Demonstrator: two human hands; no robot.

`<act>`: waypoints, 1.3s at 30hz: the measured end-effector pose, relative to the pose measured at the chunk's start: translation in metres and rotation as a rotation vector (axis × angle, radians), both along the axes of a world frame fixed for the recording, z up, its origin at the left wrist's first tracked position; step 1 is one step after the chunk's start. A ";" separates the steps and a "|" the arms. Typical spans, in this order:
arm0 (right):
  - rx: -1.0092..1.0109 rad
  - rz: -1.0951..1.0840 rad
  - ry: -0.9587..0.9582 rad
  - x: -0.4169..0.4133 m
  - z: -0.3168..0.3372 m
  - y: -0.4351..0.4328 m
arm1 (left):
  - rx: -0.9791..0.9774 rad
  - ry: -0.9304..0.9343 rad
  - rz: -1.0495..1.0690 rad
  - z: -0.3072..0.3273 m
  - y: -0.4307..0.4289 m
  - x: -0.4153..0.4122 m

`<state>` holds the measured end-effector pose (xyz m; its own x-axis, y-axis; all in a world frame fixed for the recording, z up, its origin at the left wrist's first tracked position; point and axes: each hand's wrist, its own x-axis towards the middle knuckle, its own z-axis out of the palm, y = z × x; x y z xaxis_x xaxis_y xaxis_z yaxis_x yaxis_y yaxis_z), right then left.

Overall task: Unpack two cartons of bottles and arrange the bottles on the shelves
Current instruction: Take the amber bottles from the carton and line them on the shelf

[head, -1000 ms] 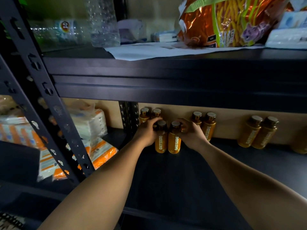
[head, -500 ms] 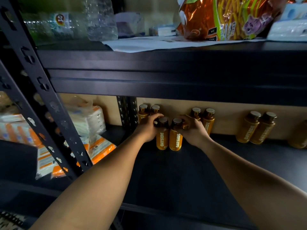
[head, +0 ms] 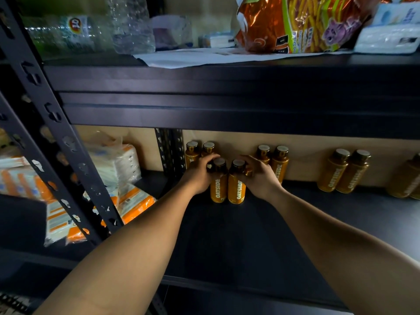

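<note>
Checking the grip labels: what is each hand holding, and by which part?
The left hand grips the left front bottle at its shoulder; the right hand grips the right front bottle likewise.

A stockroom or shop storage area: black slotted-steel shelving [head: 52, 114] holds paired Oatside bottles [head: 343, 171], a snack bag [head: 295, 21], and wrapped tissue packs [head: 127, 160].

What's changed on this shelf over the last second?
Nothing clearly moved. The left hand and right hand still grip the same front bottles, upright on the shelf. The back bottles kept their places.
</note>
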<state>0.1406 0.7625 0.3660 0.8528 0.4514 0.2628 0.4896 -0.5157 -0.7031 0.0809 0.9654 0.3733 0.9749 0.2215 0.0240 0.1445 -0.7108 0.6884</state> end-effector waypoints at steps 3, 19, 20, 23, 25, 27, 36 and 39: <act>-0.013 -0.002 -0.016 0.001 0.001 0.001 | -0.017 -0.016 -0.001 0.001 -0.001 0.001; -0.108 -0.015 -0.068 -0.010 0.005 -0.008 | 0.054 -0.054 0.014 0.003 -0.004 -0.027; -0.109 -0.018 -0.069 -0.012 0.006 -0.010 | 0.049 -0.059 0.024 0.003 -0.005 -0.029; -0.116 -0.030 -0.081 -0.022 0.010 -0.015 | 0.039 -0.084 0.049 0.004 -0.005 -0.036; -0.130 -0.044 -0.111 -0.030 0.010 -0.021 | 0.045 -0.108 0.065 0.001 -0.005 -0.042; -0.122 -0.066 -0.101 -0.043 0.005 -0.028 | 0.032 -0.145 0.083 -0.003 -0.009 -0.052; -0.610 0.208 0.397 -0.125 0.003 -0.088 | 0.224 0.424 -0.403 0.014 -0.073 -0.113; -0.559 0.222 0.411 -0.165 -0.002 -0.125 | 0.211 0.359 -0.375 0.009 -0.102 -0.151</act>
<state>-0.0249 0.6379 0.3637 0.7053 0.5984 -0.3799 0.3776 -0.7708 -0.5131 -0.0700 0.8637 0.3822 0.9412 -0.1152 -0.3175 0.0547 -0.8756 0.4799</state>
